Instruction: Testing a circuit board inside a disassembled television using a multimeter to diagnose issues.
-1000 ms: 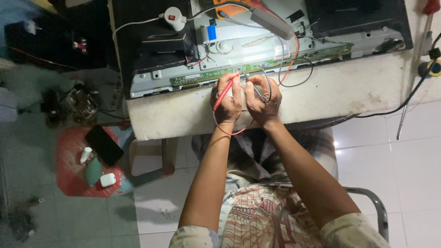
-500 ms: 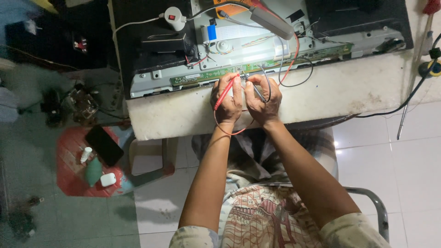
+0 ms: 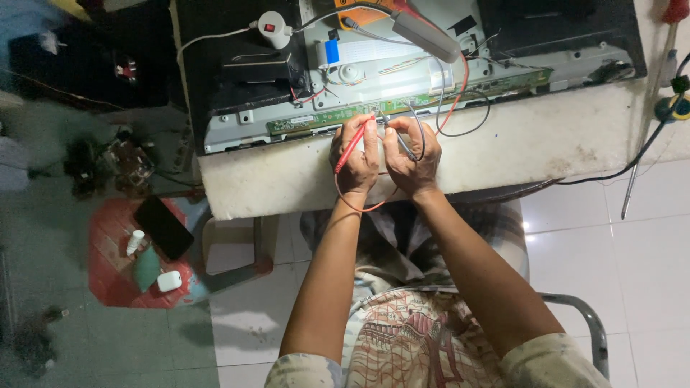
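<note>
The long circuit strip (image 3: 402, 108) lay across the opened panel chassis (image 3: 431, 72) on the workbench (image 3: 517, 144), and both hands sat just in front of it, the left hand (image 3: 357, 159) beside the right hand (image 3: 411, 156), each with a probe pointing at it: one probe (image 3: 353, 142) left, the other probe (image 3: 399, 138) right. Behind the strip lay a flat ribbon cable (image 3: 359, 52), with a round inline switch (image 3: 272, 20) further back to its left. Well off to the strip's left, down on the floor, a stool (image 3: 136, 259) carried a phone (image 3: 162, 227), a small bottle (image 3: 135, 241) and an earbud case (image 3: 169, 281).
</note>
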